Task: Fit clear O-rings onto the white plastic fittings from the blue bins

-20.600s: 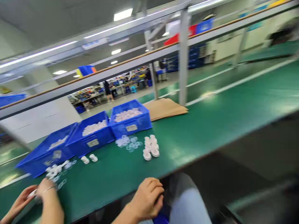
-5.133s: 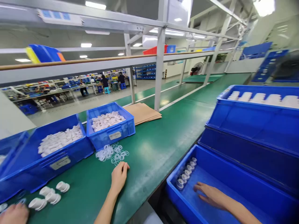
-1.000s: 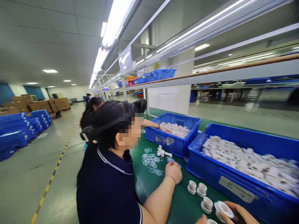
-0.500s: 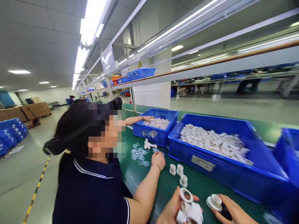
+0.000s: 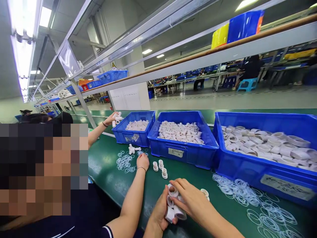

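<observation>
My left hand curls closed around a cluster of white fittings, and my right hand's fingers bend closed over its top. Loose rings lie right of them; farther off, three upright collars stand on the surface. Well-stocked blue bins beyond suggest far more left than set out.

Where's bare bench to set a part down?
Bare green table: behind the right hand, between the three standing fittings and the right ring pile; also between that pile and the right forearm. Crowded: around left hand and its white fittings, and before the right bin.
</observation>
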The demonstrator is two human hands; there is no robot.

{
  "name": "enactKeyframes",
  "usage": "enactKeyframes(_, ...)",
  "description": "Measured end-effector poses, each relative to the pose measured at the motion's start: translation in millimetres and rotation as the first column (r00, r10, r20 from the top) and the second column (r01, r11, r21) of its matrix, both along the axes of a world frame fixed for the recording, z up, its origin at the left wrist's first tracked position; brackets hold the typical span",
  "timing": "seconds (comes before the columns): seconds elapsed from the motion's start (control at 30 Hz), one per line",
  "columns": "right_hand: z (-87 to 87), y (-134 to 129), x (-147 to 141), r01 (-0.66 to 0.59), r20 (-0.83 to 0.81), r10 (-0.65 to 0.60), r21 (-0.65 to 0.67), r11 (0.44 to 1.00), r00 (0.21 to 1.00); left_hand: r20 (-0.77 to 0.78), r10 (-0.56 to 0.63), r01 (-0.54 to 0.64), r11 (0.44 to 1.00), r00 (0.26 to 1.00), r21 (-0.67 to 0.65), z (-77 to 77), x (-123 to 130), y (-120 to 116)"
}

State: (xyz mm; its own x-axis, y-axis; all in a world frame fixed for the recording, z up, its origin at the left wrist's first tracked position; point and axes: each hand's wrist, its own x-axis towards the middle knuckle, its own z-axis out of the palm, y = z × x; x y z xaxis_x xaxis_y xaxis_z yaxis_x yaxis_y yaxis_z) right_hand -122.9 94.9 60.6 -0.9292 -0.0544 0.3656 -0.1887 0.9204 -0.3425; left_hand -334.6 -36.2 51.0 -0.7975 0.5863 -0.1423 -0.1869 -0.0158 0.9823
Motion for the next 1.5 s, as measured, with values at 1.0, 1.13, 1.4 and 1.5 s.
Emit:
enactKeyframes(1.0, -0.4, 59.6, -37.3, 0.055, 0.267, -0.078, 0.090, 0.994, 0.961, 0.341, 0.108, -0.208, 0.940, 0.934, 0.272, -39.4, 70.7, -27.6)
enactKeyframes(1.13, 42.6, 32.7, -21.7, -0.183, 0.151, 0.189, -0.055, 0.982, 0.970, 0.677, -0.209, -0.239, 0.829, 0.706, 0.505, -54.3, 126.6, -34.1)
enactKeyframes(1.4, 48.8, -4.3, -33.0, -0.462, 0.247, 0.417, 0.160, 0.872, 0.874, 0.733, -0.291, -0.236, 0.819, 0.615, 0.523, -59.9, 121.8, -28.9)
enactKeyframes(1.5, 49.6, 6.4, -42.1, -0.367, 0.202, 0.347, 0.067, 0.928, 0.916, 0.746, -0.282, -0.264, 0.812, 0.603, 0.520, -57.4, 122.9, -28.8)
